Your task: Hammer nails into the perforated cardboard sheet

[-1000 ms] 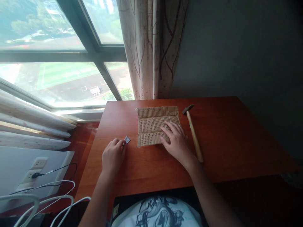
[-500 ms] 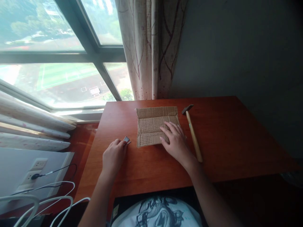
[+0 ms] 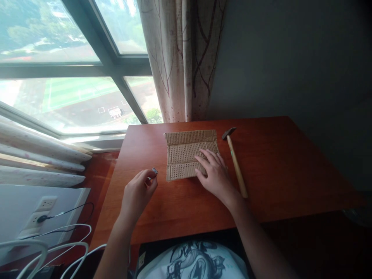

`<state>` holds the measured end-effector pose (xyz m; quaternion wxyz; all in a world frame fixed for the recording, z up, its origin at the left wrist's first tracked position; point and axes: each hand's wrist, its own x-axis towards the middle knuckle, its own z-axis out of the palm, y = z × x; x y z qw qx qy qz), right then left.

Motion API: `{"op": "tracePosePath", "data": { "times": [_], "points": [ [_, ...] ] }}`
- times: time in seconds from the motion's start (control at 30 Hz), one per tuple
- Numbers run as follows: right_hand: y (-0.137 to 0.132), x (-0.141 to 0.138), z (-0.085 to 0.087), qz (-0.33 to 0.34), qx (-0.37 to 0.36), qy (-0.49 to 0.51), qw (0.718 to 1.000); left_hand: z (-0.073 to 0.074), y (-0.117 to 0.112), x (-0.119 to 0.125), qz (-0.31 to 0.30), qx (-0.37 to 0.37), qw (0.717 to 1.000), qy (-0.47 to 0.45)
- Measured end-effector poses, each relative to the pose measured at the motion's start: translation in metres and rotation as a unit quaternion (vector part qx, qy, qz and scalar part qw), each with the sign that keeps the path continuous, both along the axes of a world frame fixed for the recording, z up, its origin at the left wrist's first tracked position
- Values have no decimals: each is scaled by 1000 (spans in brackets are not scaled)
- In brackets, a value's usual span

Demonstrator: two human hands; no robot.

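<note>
right hand (image 3: 214,173): rested open, fingers spread, on creased, hole-punched brown cardboard sheet (image 3: 183,153) | left hand (image 3: 137,192): small silvery striped bundle (image 3: 154,171) pinched by thumb and fingers, held left of sheet | sheet: laid on reddish-brown wooden table (image 3: 276,166) | dark-headed, pale wooden-handled hammer (image 3: 236,164): laid just right of sheet

From my end, the flat brown perforated cardboard sheet (image 3: 180,154) looks matt and rough. I see dull dark metal and smooth yellowish wood on the long-handled hammer (image 3: 236,164) at right, soft gloss on the reddish-brown wooden surface (image 3: 276,166).
</note>
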<state>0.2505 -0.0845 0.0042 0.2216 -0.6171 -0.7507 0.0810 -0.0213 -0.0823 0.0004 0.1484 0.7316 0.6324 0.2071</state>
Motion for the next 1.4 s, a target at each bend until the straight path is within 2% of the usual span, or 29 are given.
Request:
{"op": "tracePosePath", "data": {
  "times": [0.13,0.3,0.43,0.53,0.93,1.4],
  "points": [
    [-1,1,1,4,-13,0,1000,14,2,17,-22,24,979,-199],
    [-1,1,3,4,-22,5,1000,24,12,61,-82,18,956,-280],
    [-1,2,3,6,-24,11,1000,20,24,93,-118,-1,956,-269],
    [-1,2,3,7,-27,18,999,15,29,104,-123,-6,956,-266],
    [1,4,0,8,-33,36,999,7,28,113,-103,28,979,-176],
    [0,4,2,7,-38,32,999,2,27,115,-101,60,981,-155]
  ]
}}
